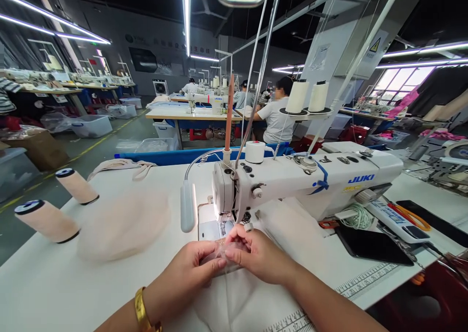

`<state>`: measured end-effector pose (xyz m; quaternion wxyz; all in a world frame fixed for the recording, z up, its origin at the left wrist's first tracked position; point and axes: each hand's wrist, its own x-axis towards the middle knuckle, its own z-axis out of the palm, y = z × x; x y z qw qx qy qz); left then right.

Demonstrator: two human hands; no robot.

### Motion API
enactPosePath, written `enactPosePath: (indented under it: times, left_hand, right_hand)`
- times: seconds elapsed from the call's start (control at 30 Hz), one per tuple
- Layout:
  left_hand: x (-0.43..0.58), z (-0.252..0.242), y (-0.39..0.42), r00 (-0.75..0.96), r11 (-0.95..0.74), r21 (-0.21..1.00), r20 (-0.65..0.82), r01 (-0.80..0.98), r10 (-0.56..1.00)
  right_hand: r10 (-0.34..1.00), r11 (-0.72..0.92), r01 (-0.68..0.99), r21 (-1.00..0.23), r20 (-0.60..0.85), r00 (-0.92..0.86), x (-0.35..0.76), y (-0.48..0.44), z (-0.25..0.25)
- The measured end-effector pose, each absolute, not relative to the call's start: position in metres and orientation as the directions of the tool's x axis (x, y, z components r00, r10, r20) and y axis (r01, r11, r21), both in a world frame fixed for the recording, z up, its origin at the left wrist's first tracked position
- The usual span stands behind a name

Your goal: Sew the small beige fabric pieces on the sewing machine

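Note:
Just in front of the needle area of a white sewing machine (285, 181), both my hands pinch a piece of thin, sheer pale fabric (228, 293). My left hand (190, 273), with a gold bracelet at the wrist, has thumb and fingers closed on its left side. My right hand (259, 254) grips it from the right, fingers bent close to the presser foot (223, 228). The fabric hangs down toward me over the table. A lamp (187, 206) on a bendable neck lights the metal needle plate (208, 230) from the left.
Left on the table are two peach thread cones (47, 221) and a pile of sheer fabric (124, 224). At right lie a black phone (373, 244), scissors with orange handles (413, 217) and green cord (356, 217). A printed ruler (369, 278) runs near the front edge. A person (280, 112) sits beyond.

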<state>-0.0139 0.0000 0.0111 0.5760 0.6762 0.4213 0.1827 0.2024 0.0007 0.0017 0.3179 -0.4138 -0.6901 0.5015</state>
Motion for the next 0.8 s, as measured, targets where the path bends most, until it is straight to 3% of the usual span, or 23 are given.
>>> enactPosePath:
  times: [0.17, 0.37, 0.8]
  left_hand:
    - [-0.01, 0.014, -0.005, 0.553, -0.02, 0.923, -0.214, 0.385, 0.805]
    - [-0.005, 0.009, -0.009, 0.361, 0.04, 0.934, -0.177, 0.356, 0.916]
    - [0.0, 0.001, -0.01, 0.318, 0.024, 0.949, -0.129, 0.313, 0.939]
  right_hand:
    - [0.901, 0.162, 0.275, -0.948, 0.028, -0.433, 0.198, -0.003, -0.002]
    - [0.91, 0.239, 0.324, -0.915, 0.095, -0.403, 0.196, -0.006, -0.004]
    - [0.929, 0.284, 0.34, -0.896, 0.169, -0.33, 0.191, -0.01, -0.007]
